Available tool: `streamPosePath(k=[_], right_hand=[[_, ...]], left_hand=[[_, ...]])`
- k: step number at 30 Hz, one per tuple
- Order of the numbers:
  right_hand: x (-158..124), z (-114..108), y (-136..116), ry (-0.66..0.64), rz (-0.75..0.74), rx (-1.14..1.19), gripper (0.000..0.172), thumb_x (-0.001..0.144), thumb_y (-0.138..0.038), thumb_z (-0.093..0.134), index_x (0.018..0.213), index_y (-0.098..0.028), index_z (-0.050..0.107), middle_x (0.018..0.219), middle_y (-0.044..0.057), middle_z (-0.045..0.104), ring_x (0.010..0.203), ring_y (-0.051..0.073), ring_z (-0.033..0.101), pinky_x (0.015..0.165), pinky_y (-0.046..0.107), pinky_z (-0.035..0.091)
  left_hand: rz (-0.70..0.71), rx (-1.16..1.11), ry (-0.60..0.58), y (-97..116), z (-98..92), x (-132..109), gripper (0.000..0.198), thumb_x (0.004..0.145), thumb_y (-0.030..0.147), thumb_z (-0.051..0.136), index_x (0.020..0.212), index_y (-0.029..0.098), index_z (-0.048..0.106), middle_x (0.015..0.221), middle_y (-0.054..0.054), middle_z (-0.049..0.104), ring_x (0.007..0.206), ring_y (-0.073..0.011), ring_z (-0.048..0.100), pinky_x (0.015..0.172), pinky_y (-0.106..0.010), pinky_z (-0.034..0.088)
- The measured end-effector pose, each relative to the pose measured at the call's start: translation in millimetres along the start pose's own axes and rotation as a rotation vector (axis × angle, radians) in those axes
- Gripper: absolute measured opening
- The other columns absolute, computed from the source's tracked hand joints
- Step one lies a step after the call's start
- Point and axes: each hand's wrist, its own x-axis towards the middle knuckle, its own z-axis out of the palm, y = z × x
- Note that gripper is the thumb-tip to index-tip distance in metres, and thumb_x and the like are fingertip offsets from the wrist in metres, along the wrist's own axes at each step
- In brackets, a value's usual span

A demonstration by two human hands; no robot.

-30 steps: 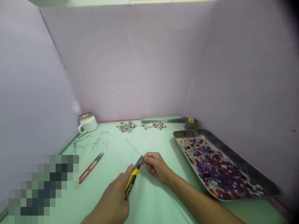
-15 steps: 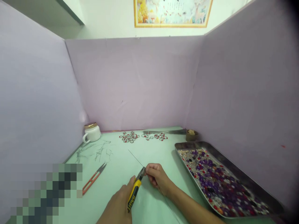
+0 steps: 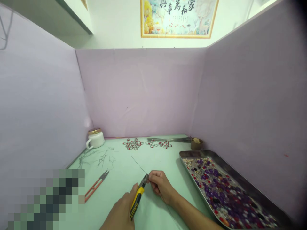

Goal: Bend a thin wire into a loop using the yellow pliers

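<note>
Diagonally, wire (image 3: 138, 164) juts beyond left hand (image 3: 122, 207) and right hand (image 3: 161, 185).

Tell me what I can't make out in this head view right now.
All in the head view:
- dark shape, lower left: blurred by pixelation
- pliers: rear handle ends hidden by the left hand
- wire: partly hidden by the right hand
- tray: near edge cut off by the bottom edge
- white mug: contents hidden by its lid
</note>
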Motion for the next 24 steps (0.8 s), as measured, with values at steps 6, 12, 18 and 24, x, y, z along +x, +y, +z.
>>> streamPosePath(k=[6, 12, 18, 24], right_hand=[[1, 1, -2, 0.010, 0.011, 0.006, 0.011, 0.056, -0.024, 0.050, 0.054, -0.014, 0.055, 0.032, -0.008, 0.036, 0.025, 0.003, 0.022, 0.027, 0.017, 0.011], [0, 1, -3, -0.002, 0.004, 0.032, 0.011, 0.056, -0.024, 0.051, 0.054, -0.014, 0.055, 0.031, -0.008, 0.036, 0.024, 0.002, 0.020, 0.027, 0.018, 0.010], [1, 0, -2, -0.006, 0.023, 0.031, 0.011, 0.057, -0.024, 0.051, 0.055, -0.014, 0.055, 0.032, -0.009, 0.036, 0.024, 0.002, 0.021, 0.027, 0.018, 0.009], [0, 0, -3, -0.005, 0.014, 0.037, 0.011, 0.056, -0.023, 0.051, 0.054, -0.014, 0.055, 0.032, -0.008, 0.037, 0.025, 0.003, 0.023, 0.027, 0.018, 0.011]], left_hand=[[-0.014, 0.016, -0.027, 0, -0.8, 2, 0.072, 0.064, 0.012, 0.049, 0.133, 0.017, 0.034, 0.109, -0.011, 0.060, 0.111, -0.0263, 0.048, 0.094, -0.032, 0.036], [-0.031, 0.027, -0.013, -2, 0.5, -1, 0.072, 0.064, 0.010, 0.046, 0.135, 0.019, 0.032, 0.113, -0.010, 0.058, 0.115, -0.0256, 0.045, 0.094, -0.031, 0.035], [-0.029, 0.042, 0.018, 6, -0.9, -2, 0.068, 0.066, 0.010, 0.045, 0.133, 0.018, 0.034, 0.109, -0.009, 0.060, 0.116, -0.0245, 0.045, 0.096, -0.031, 0.034], [-0.009, 0.073, 0.015, 9, -1.4, -4, 0.063, 0.070, 0.013, 0.044, 0.133, 0.015, 0.035, 0.106, -0.010, 0.061, 0.110, -0.0243, 0.050, 0.097, -0.032, 0.033]])
